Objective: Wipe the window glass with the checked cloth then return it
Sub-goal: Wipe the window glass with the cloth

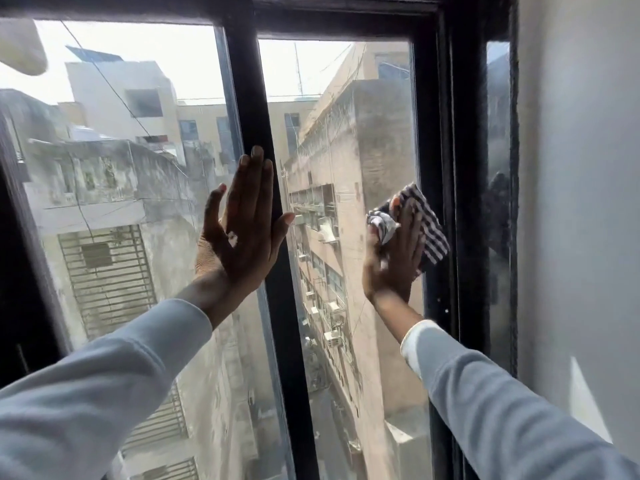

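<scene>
My right hand (393,258) presses the checked cloth (420,225) flat against the rt pane of the window glass (349,140), near the dark frame (446,168); palm and fingers are spread over it, pinning it rather than clenching. Left hand (242,230) is open, empty, braced on the centre mullion (258,109). Cloth looks thin, soft, bunchy, so I'd keep it under a flat palm w/ a folded edge hooked by the thumb.

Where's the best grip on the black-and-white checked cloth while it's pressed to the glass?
Probably the bunched white fold at the upper left of the black-and-white checked cloth, coming from the room side. That wad stands proud beside the fingers of the right hand, while the rest lies flat on the right-hand glass pane by the black frame. The left hand braces on the centre bar.
</scene>
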The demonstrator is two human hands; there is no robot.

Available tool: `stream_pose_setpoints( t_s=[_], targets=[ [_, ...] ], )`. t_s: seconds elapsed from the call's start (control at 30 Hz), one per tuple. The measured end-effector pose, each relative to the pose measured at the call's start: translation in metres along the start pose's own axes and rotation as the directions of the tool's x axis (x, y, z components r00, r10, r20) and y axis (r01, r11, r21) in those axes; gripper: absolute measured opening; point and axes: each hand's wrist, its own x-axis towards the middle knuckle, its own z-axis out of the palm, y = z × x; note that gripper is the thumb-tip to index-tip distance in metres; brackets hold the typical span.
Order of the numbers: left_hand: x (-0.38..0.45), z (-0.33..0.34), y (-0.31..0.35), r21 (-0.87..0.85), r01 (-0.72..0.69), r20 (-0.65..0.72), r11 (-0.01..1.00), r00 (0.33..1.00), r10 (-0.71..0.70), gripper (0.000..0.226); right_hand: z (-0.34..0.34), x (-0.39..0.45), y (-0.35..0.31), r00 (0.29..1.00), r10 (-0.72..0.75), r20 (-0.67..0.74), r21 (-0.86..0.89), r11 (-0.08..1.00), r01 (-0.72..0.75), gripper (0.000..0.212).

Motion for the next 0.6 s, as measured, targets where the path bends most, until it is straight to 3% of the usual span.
stream_pose_setpoints(
  t_s=[0.03, 0.07, 0.1, 0.17, 0.27, 0.3, 0.33, 0.4, 0.47, 0.5, 0.53, 0.6],
  targets=[
    [0.0, -0.003, 0.001, 0.009, -0.003, 0.017, 1.0, 1.0, 0.003, 0.072, 0.001, -0.036, 0.003, 0.995, 0.096, 0.039, 0.019, 0.995, -0.097, 0.078],
    [-0.001, -0.007, 0.002, 0.013, -0.008, 0.032, 1.0, 0.999, 0.007, 0.072, 0.001, -0.077, 0.001, 0.989, 0.062, 0.132, -0.015, 0.998, -0.061, 0.075],
    [-0.001, -0.01, 0.002, 0.013, -0.011, 0.045, 1.0, 0.999, 0.011, 0.071, 0.005, -0.113, 0.001, 0.969, -0.077, 0.234, -0.051, 0.995, 0.091, 0.073],
    [-0.002, -0.014, 0.003, 0.01, -0.01, 0.054, 1.0, 0.998, 0.009, 0.071, 0.017, -0.126, -0.008, 0.858, -0.397, 0.327, -0.026, 0.903, 0.428, 0.077],
    [-0.001, -0.01, 0.0, -0.008, -0.022, 0.037, 1.0, 0.999, 0.023, 0.07, 0.02, -0.032, -0.03, 0.717, -0.636, 0.283, 0.02, 0.752, 0.659, 0.07],
    [-0.001, -0.007, -0.001, -0.012, -0.038, 0.025, 0.999, 0.999, 0.038, 0.07, 0.017, -0.002, -0.031, 0.737, -0.627, 0.254, -0.018, 0.758, 0.651, 0.069],
    [0.0, -0.003, -0.003, -0.019, -0.051, 0.006, 0.999, 0.999, 0.051, 0.071, 0.012, 0.017, -0.025, 0.799, -0.562, 0.213, -0.045, 0.812, 0.582, 0.07],
    [0.001, 0.005, -0.004, -0.06, -0.05, -0.052, 0.997, 0.998, 0.046, 0.071, 0.007, 0.015, -0.009, 0.961, -0.251, 0.118, -0.062, 0.964, 0.26, 0.072],
    [0.004, 0.013, -0.003, -0.12, -0.031, -0.138, 0.992, 0.99, 0.015, 0.071, 0.008, -0.039, -0.007, 0.99, 0.108, 0.088, -0.016, 0.994, -0.107, 0.078],
    [0.005, 0.016, -0.002, -0.141, -0.024, -0.172, 0.99, 0.985, -0.001, 0.071, 0.008, -0.074, -0.015, 0.973, 0.17, 0.158, -0.007, 0.985, -0.171, 0.076],
    [0.006, 0.019, -0.001, -0.154, -0.019, -0.196, 0.988, 0.98, -0.012, 0.071, 0.011, -0.105, -0.022, 0.966, 0.123, 0.227, -0.017, 0.992, -0.123, 0.075],
    [0.007, 0.024, 0.0, -0.185, -0.006, -0.246, 0.983, 0.968, -0.041, 0.07, 0.019, -0.127, -0.032, 0.95, -0.122, 0.289, 0.004, 0.992, 0.127, 0.073]
  ],
)
